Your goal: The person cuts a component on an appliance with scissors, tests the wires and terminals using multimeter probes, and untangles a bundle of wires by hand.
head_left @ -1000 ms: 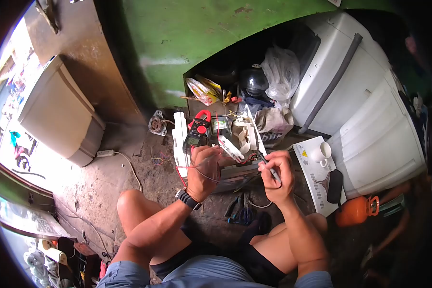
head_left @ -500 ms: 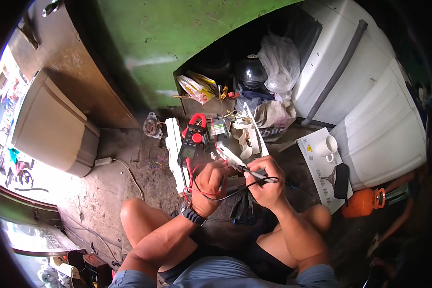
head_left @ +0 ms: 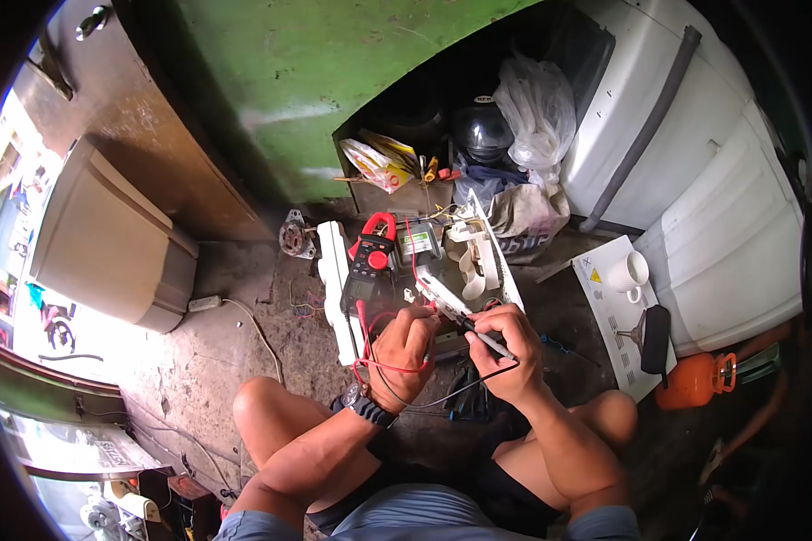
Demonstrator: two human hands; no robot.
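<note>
My right hand (head_left: 512,353) is closed like a pen grip on a black test probe (head_left: 491,343), its tip at the near end of a narrow white strip-like part (head_left: 444,294). My left hand (head_left: 404,353) pinches the red test probe (head_left: 431,307) beside that same end; most of the probe is hidden by the fingers. A red and black clamp meter (head_left: 367,261), joined to the leads, rests on an opened white appliance housing (head_left: 336,293). Behind the strip are a grey box with a green label (head_left: 417,243) and white plastic parts (head_left: 472,270) inside the housing.
A small motor-like part (head_left: 296,236) lies left of the housing. At right, a white board (head_left: 604,311) carries a mug (head_left: 629,270), near an orange gas canister (head_left: 695,380). Bags and a helmet (head_left: 481,133) fill the alcove. Another person's arm shows at far right.
The whole view has shifted slightly to the right. Both hands keep their grips near the end of the white strip, and the right hand's probe now slants more downward.
</note>
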